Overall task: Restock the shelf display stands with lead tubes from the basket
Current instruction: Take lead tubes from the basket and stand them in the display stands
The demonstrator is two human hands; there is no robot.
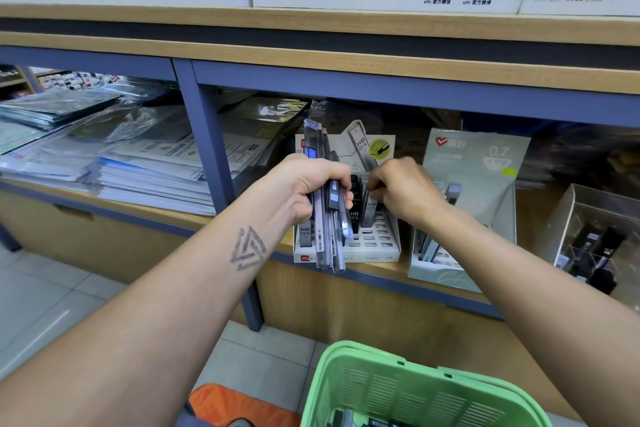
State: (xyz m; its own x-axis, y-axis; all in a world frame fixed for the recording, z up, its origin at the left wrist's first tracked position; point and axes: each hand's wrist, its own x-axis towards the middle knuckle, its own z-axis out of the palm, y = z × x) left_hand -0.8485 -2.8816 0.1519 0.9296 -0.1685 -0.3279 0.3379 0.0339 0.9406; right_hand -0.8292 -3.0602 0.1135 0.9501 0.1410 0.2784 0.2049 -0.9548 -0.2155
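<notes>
— Where do you stand? — Your left hand [311, 189] clamps a bundle of clear plastic lead tubes [327, 218]; your right hand [401, 191] pinches one tube into the white slotted cardboard display stand [377, 246].

— What's left? — Front slots empty; more tubes lie in the green plastic basket [408, 388].

The white display stand [346, 246] sits at the shelf's front edge, its front slots open and reachable from above. Both hands crowd it: the left hand [308, 187] grips a bundle of lead tubes [325, 236] hanging over its left half, and the right hand [401, 191] covers the back rows. A green stand [464, 218] stands just beside it on the right, and a blue post [221, 191] stands close on the left.
</notes>
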